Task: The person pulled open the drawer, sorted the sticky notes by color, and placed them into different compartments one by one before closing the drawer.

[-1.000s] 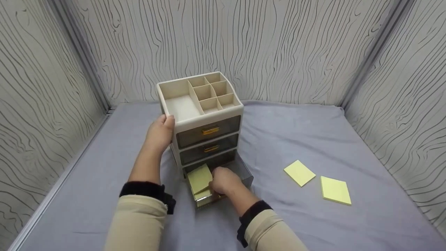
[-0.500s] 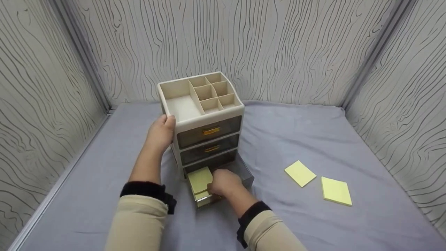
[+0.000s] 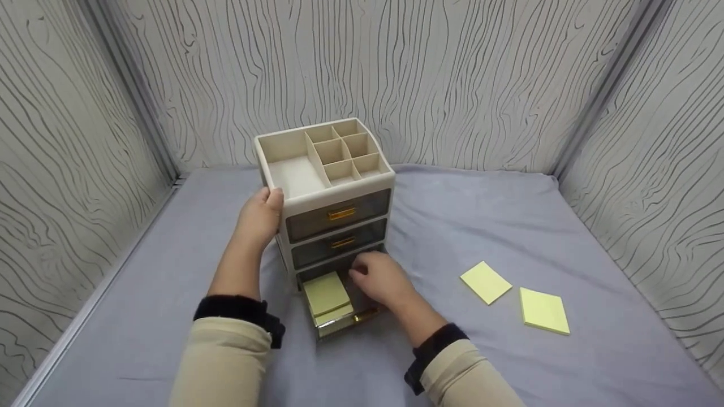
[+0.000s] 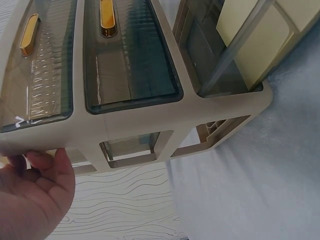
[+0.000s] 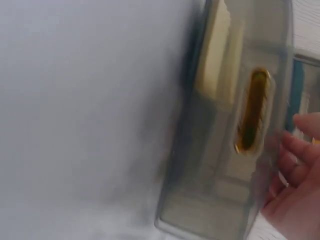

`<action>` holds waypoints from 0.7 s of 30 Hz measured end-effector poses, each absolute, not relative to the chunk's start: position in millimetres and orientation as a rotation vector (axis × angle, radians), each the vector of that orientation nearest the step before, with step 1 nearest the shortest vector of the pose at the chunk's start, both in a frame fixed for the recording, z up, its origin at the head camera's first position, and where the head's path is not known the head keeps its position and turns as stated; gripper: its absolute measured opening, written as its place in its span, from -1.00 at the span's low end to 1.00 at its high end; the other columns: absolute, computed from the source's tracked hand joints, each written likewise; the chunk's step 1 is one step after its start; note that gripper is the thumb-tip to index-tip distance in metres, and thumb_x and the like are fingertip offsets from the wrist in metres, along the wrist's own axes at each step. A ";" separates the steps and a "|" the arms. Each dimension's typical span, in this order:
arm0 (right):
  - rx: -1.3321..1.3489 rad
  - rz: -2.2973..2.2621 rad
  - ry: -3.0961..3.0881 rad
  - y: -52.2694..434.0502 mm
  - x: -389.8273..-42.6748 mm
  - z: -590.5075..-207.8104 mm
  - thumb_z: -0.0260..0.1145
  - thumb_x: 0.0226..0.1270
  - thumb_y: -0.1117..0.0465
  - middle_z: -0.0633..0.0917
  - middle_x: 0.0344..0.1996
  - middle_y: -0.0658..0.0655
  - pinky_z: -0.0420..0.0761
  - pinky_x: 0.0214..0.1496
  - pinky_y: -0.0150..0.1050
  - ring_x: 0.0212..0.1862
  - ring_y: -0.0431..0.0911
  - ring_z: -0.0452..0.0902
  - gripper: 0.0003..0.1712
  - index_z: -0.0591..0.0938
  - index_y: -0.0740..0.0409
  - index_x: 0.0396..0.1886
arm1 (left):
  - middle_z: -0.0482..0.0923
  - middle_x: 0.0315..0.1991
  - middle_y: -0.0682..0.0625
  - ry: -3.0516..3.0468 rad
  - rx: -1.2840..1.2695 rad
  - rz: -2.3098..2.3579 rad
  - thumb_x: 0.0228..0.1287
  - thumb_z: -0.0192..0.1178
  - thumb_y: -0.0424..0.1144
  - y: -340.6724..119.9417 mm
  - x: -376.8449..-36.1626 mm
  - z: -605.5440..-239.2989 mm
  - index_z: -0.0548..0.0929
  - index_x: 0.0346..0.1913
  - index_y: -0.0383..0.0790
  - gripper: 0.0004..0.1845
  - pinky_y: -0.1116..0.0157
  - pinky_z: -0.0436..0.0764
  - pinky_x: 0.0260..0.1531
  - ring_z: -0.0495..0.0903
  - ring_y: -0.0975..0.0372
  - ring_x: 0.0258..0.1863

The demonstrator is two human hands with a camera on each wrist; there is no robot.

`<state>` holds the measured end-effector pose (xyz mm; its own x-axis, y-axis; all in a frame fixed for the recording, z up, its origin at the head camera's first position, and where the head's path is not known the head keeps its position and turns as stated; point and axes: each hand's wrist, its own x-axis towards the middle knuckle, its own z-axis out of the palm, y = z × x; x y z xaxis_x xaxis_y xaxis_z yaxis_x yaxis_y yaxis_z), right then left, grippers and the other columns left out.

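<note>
A beige desk organizer (image 3: 325,186) with three smoky drawers stands on the grey cloth. My left hand (image 3: 261,215) grips its left side, thumb on the front frame (image 4: 45,165). The bottom drawer (image 3: 339,322) is pulled out, and yellow sticky-note pads (image 3: 327,295) lie stacked in its left half. My right hand (image 3: 378,275) hovers over the drawer's right half with its fingers loosely curled and holding nothing. In the right wrist view the drawer front with its gold handle (image 5: 252,110) and the pads (image 5: 215,50) are blurred.
Two more yellow pads (image 3: 485,281) (image 3: 544,310) lie on the cloth to the right of the organizer. The two upper drawers (image 3: 338,213) are closed. Patterned walls (image 3: 85,141) enclose the cloth on three sides.
My right hand let go of the upper pad, which now lies flat on the other in the drawer. The hand drew back and to the right. The left hand has not moved.
</note>
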<state>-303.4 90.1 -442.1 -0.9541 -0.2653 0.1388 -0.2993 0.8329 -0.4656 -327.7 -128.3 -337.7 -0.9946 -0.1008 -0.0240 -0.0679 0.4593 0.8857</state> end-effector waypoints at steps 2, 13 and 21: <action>0.444 0.826 -2.877 99.1 -304.7 -438.4 0.23 0.20 0.12 0.62 -0.45 0.00 0.50 -0.24 -0.18 -0.34 -0.11 0.52 -0.87 0.63 0.06 -0.43 | 0.37 -0.30 -0.12 -2.652 0.148 -1.608 0.39 -0.34 -0.03 -128.2 -327.8 -337.8 0.35 -0.24 -0.20 -0.67 0.27 0.41 -0.33 0.36 0.12 -0.34; 0.102 0.904 -2.393 172.7 -313.3 -434.6 0.23 0.10 0.25 0.56 -0.62 0.01 0.44 -0.39 -0.19 -0.51 -0.11 0.44 -0.86 0.56 0.11 -0.62 | 0.29 -0.49 -0.06 -2.628 0.136 -1.616 0.39 -0.32 -0.05 -129.1 -326.9 -338.3 0.29 -0.37 -0.18 -0.70 0.31 0.39 -0.41 0.33 0.17 -0.47; -0.199 0.776 -2.659 230.9 -319.3 -446.1 0.25 0.12 0.17 0.54 -0.05 0.29 0.35 0.02 0.08 0.02 0.20 0.36 -0.60 0.52 0.30 -0.06 | 0.33 -0.38 -0.11 -2.656 0.158 -1.600 0.40 -0.33 -0.04 -128.4 -326.4 -337.5 0.30 -0.32 -0.19 -0.69 0.28 0.42 -0.35 0.37 0.13 -0.36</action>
<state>-319.3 230.9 -446.1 -0.9245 0.2320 0.3026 0.0330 0.8393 -0.5427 -326.4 -128.4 -337.5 -0.9941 -0.1060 -0.0210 -0.0681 0.4638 0.8833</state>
